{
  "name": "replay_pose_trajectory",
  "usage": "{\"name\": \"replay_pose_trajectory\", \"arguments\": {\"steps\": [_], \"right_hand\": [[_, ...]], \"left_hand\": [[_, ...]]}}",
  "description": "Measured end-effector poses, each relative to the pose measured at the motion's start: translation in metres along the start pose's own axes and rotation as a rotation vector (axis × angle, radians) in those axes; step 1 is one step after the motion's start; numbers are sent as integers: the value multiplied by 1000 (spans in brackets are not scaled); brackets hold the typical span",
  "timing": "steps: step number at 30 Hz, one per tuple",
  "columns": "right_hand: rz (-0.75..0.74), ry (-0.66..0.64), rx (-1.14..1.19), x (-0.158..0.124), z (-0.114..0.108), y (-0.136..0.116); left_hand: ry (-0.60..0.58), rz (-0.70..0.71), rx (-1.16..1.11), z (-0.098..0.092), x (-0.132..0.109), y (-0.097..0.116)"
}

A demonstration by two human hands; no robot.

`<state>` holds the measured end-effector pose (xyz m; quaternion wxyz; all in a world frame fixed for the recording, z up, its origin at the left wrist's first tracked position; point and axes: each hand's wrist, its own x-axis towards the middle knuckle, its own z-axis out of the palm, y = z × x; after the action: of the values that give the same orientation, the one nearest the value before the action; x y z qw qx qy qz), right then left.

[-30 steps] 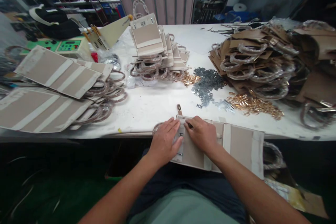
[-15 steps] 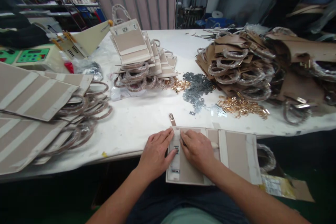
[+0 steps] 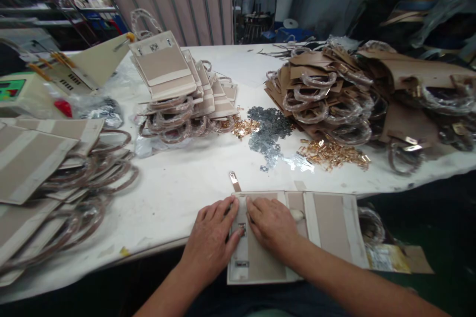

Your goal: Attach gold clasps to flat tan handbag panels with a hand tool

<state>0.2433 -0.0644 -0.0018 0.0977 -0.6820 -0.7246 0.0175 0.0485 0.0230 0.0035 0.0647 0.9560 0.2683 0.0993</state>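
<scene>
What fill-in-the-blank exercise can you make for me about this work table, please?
1. The left hand and right hand rest on a bag panel that shows ____ metal fittings.
2. The loose small clips on the white table are ____ in colour.
3. The bag handles in the large pile are wrapped in clear ____.

Answers: two; gold; plastic.

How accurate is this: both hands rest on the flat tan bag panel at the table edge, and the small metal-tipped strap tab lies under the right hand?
Not quite: the head view shows the strap tab on the table beyond the panel's far edge, not under the right hand. The left hand and right hand do rest on the panel.
</scene>
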Motion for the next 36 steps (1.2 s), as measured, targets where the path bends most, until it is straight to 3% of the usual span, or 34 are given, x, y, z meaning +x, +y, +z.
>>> {"name": "replay_pose_trajectory", "arguments": {"steps": [12,15,19,24,30,36], "right_hand": [[-37,-117,-82,12,-23,-8],[31,-57,47,16,-30,10],[260,117,102,38,-35,58],[388,11,52,71,-26,98],[433,-5,109,77,-17,106],[378,-26,270,73,-38,94]], "left_hand": [[-40,31,86,-1,0,5],[-36,6,30,-5,-3,4],[-22,-16,-47,-6,-6,3],[22,-69,-114,-2,-6,1],[98,-142,-198,5,1,0],[132,-193,-251,7,4,2]]}}
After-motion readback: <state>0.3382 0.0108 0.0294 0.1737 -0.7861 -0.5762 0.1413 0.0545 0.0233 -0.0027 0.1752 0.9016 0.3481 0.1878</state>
